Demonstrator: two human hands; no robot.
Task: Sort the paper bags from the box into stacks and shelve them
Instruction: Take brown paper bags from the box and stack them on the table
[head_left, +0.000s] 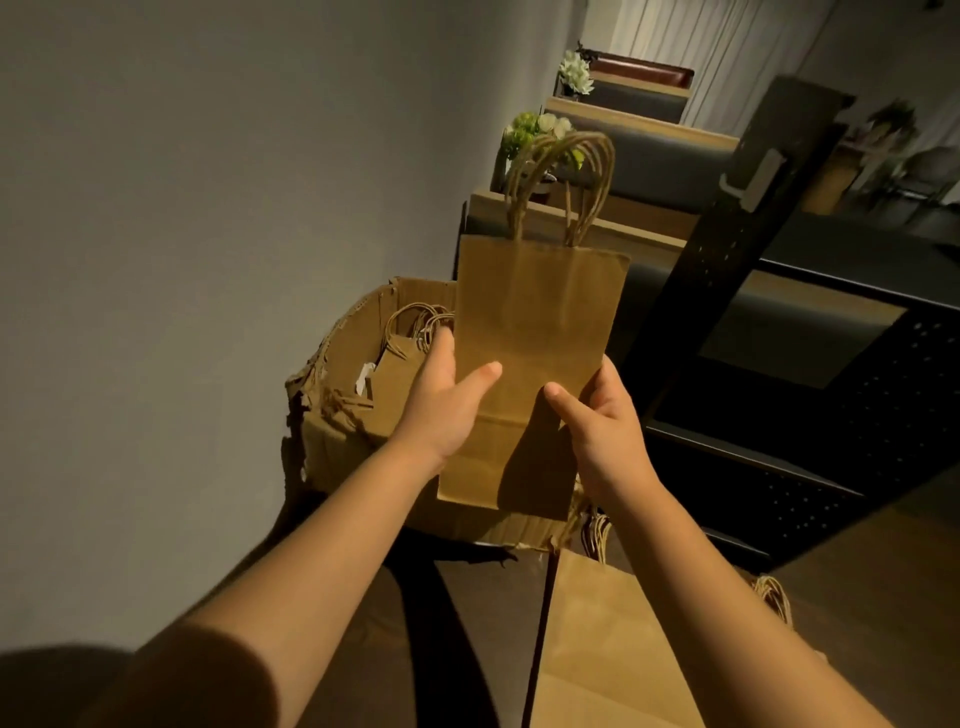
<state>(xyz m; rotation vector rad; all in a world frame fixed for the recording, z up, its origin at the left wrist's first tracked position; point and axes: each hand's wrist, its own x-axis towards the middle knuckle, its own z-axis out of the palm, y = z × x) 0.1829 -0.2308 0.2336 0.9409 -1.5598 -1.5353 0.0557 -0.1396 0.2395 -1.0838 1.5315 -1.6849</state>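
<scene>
Both hands held a small flat paper bag (530, 364), maybe a thin bundle, upright above the torn cardboard box (343, 364), twisted handles on top. Left hand (447, 400) gripped its left edge, thumb across the front, fingers hidden behind. Right hand (597, 415) pinched the right edge the same way. More bags (410, 332) lay inside the box, so sorting looked unfinished. Nearer the person than the box, a larger flat bag stack (623, 649) sat started. Right of the box stood a dark perforated shelf unit (779, 364); no bags visible on it, so shelving seemed not yet done.
</scene>
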